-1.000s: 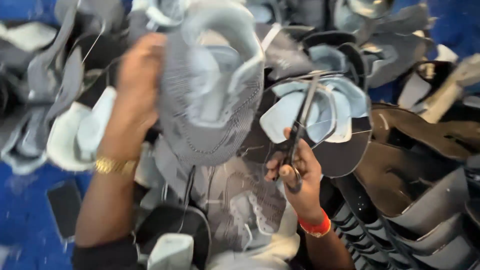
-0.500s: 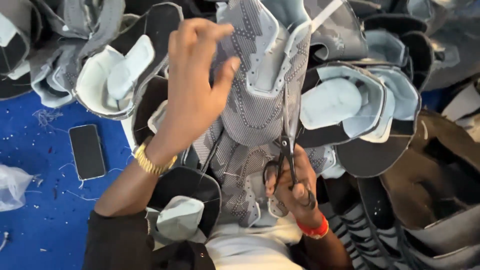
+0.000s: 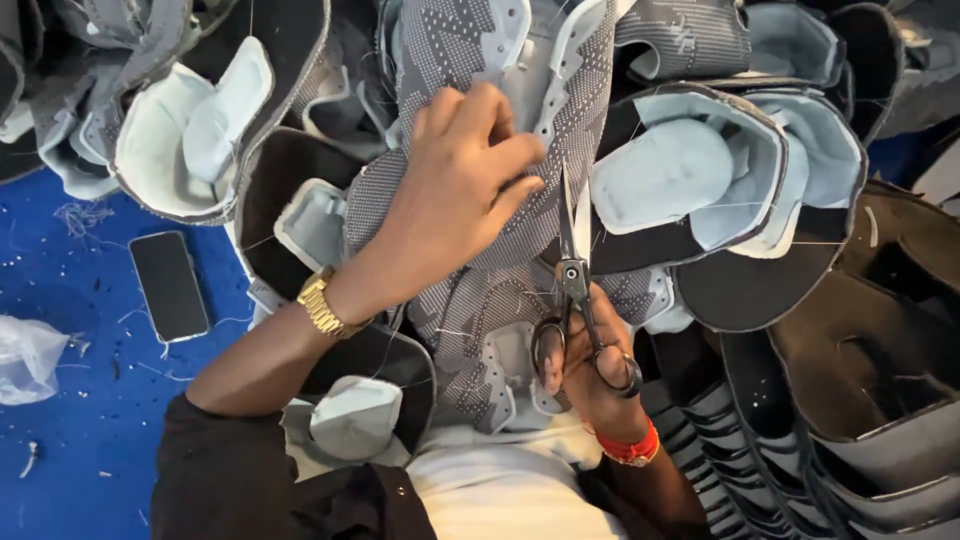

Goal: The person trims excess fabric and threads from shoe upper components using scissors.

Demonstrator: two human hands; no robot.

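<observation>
1. Across the person's lap, at the middle of the view, lies a grey patterned shoe upper, spread flat with its pale lining panels showing at the lower end.
2. The left hand presses down on the upper, fingers curled and closed over the fabric, apparently to hold it taut and steady beside the blades.
3. The right hand grips a pair of scissors, thumb and fingers closed through the loops; the blades point away from the body and stand close together, their tips just beside the left fingertips, likely so that a loose thread or edge can be reached.
4. A gold watch sits on the left wrist and a red band on the right.
5. Around the lap are piled more uppers, grey and black with pale blue linings, near at hand.
6. On the blue floor to the left lie a dark phone, a crumpled clear bag and scattered thread scraps.
</observation>
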